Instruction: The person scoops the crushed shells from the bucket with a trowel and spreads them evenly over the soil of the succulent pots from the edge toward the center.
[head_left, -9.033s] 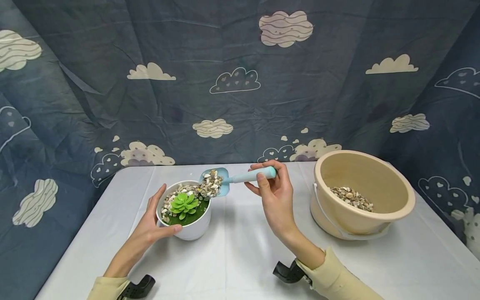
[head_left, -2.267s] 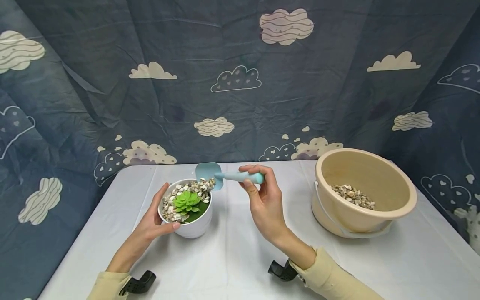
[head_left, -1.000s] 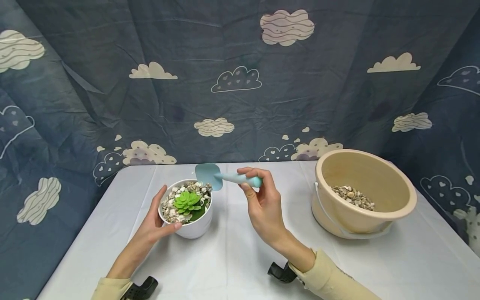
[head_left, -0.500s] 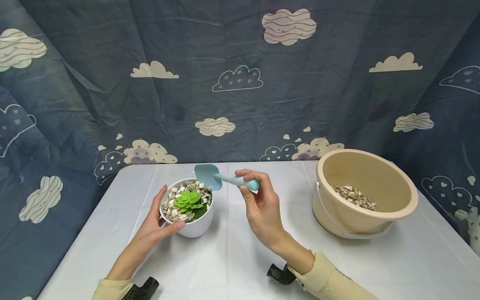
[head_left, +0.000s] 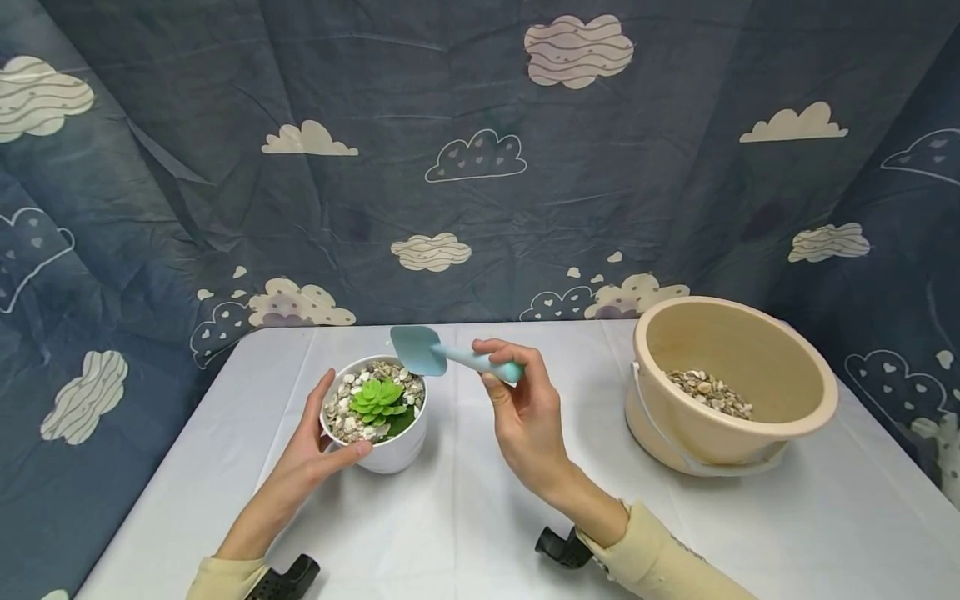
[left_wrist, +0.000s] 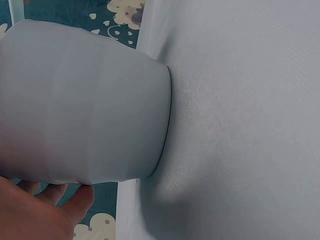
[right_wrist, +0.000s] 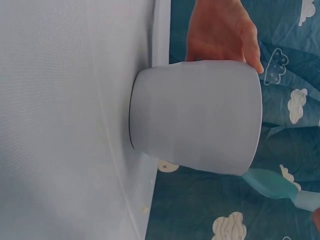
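Observation:
A white flower pot [head_left: 396, 457] stands upright on the table, holding a green artificial succulent [head_left: 377, 400] ringed by small pebbles [head_left: 347, 418]. My left hand [head_left: 309, 454] holds the pot from the left, thumb at the front rim and fingers round the far side. Pinched by its handle between thumb and fingers, a light blue hand trowel [head_left: 418, 350] is in my right hand [head_left: 528, 421]. Its blade is tilted just over the pot's back right rim and no pebbles show on it. In the right wrist view the trowel's blade [right_wrist: 272, 183] appears beside the pot's rim.
At the right stands a beige bucket [head_left: 652, 442] with its handle hanging down the front and pebbles [head_left: 708, 394] inside. A white cloth covers the table [head_left: 480, 533]. Behind it hangs a dark blue curtain [head_left: 480, 217] printed with clouds.
The pebbles heaped on the trowel's blade have gone into the pot, covering more of its back right side. The trowel has turned over and lately lifted slightly. The left hand keeps its hold.

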